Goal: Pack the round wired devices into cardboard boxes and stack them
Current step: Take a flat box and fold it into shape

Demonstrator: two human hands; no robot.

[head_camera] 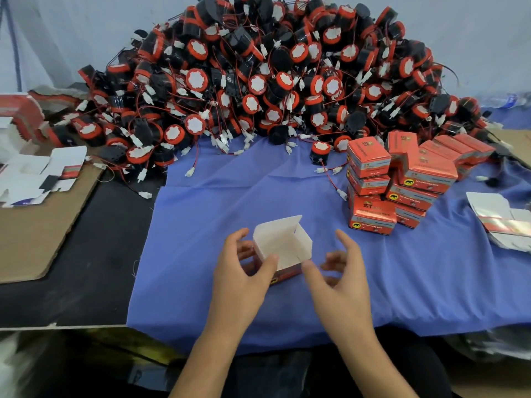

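Our left hand [244, 271] pinches the open cardboard box [284, 245], thumb on its near wall, on the blue cloth [230, 196]; our right hand [342, 277] hangs loose beside it, empty. We judge it light and crushable: hold the walls, not flaps

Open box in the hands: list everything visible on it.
The open box is a small cardboard carton, white inside, red-printed outside with a yellow mark low on the near face. Top flaps stand up; no device shows inside. It sits low over the blue cloth, mouth tilted toward the camera. The left hand pinches its near-left wall. The right hand has its thumb by the near-right corner; contact unclear.
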